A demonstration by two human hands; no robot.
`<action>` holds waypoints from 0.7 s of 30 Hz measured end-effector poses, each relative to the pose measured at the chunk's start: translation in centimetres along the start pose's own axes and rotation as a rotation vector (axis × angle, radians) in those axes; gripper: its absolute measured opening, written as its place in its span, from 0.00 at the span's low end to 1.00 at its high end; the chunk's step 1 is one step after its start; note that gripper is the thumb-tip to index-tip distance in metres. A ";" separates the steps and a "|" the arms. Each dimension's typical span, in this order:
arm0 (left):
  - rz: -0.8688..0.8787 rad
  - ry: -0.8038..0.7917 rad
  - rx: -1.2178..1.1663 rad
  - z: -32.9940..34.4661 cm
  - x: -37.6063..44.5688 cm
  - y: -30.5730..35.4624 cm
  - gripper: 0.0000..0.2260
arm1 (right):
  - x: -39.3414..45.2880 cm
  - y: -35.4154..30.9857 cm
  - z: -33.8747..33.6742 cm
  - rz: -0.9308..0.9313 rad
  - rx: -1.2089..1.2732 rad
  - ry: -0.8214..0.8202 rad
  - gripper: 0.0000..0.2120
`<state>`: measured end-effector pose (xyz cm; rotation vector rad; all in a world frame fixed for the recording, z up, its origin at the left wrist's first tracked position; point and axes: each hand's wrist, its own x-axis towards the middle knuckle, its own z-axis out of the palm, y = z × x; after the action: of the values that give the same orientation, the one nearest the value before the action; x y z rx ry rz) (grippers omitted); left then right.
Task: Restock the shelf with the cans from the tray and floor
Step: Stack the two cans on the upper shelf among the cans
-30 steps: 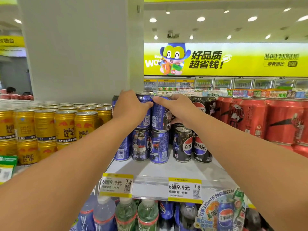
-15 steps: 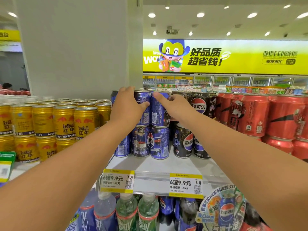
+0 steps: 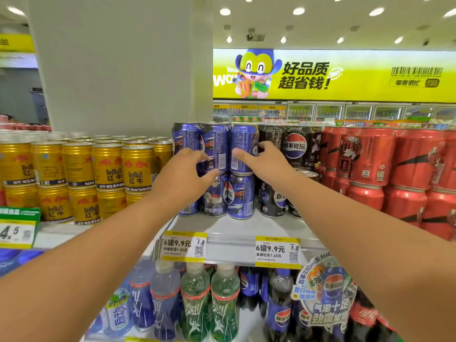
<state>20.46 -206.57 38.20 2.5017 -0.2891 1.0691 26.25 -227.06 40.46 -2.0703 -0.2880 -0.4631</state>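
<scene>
Blue Pepsi cans [image 3: 243, 149] stand two tiers high on the white shelf [image 3: 237, 225], with black Pepsi cans [image 3: 294, 149] right of them. My right hand [image 3: 267, 160] holds the rightmost upper blue can, thumb on its front and fingers round its right side. My left hand [image 3: 183, 175] hovers with loosely curled fingers just in front of the upper blue can [image 3: 216, 146] beside it, holding nothing. The lower blue cans [image 3: 240, 197] show between my wrists. No tray or floor is in view.
Gold Red Bull cans [image 3: 108, 169] fill the shelf at left, red cola cans [image 3: 370, 159] at right. Yellow price tags [image 3: 183, 246] hang on the shelf edge. Bottles [image 3: 195, 299] stand on the shelf below. A white pillar [image 3: 118, 65] rises behind.
Both hands have slid down and back from the tops of the upper blue cans. The left hand has let go of its can; the cans now stand stacked.
</scene>
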 end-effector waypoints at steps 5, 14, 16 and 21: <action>0.035 -0.221 0.169 -0.8 -1.9 -0.5 0.29 | -3.6 0.7 -0.2 -0.025 -0.216 0.060 0.43; 0.079 -0.407 0.218 -1.9 -4.7 -1.4 0.34 | -11.5 1.1 1.2 -0.205 -0.788 -0.174 0.33; 0.119 -0.433 0.220 -2.0 -5.6 -1.6 0.36 | -12.9 0.8 1.8 -0.195 -0.844 -0.245 0.39; 0.162 -0.511 0.273 -2.6 -8.0 -1.8 0.37 | -16.3 -0.2 2.6 -0.197 -0.846 -0.318 0.40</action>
<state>13.96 -203.54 33.46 3.0193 -0.5278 0.5299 12.04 -225.01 32.34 -2.9683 -0.5562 -0.4069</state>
